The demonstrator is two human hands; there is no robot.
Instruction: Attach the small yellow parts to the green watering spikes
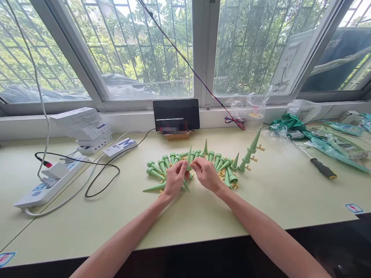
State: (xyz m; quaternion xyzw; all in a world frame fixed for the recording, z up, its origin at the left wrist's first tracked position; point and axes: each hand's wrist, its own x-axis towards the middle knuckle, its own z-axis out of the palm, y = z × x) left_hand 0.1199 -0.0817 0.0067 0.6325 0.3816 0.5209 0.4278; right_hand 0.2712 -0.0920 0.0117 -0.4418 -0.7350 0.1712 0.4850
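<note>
My left hand (174, 179) has its fingers closed around a green plastic watering spike (189, 155), whose tip points up. My right hand (208, 173) is pinched at the spike's collar, on its right side. Whatever sits between the right fingertips is too small and hidden to make out. Several more green watering spikes (154, 166) lie in an arc around both hands, with small yellow valves (222, 173) among them. To the right stands a stack of nested spikes (248, 153), tips up, with yellow valves sticking out sideways.
A black tablet (176, 112) leans at the back by the window. On the left are a power strip (46, 189), looping cables and stacked white boxes (84, 127). A screwdriver (323, 168) and plastic bags (336, 148) lie at right. The table's front edge runs below my forearms.
</note>
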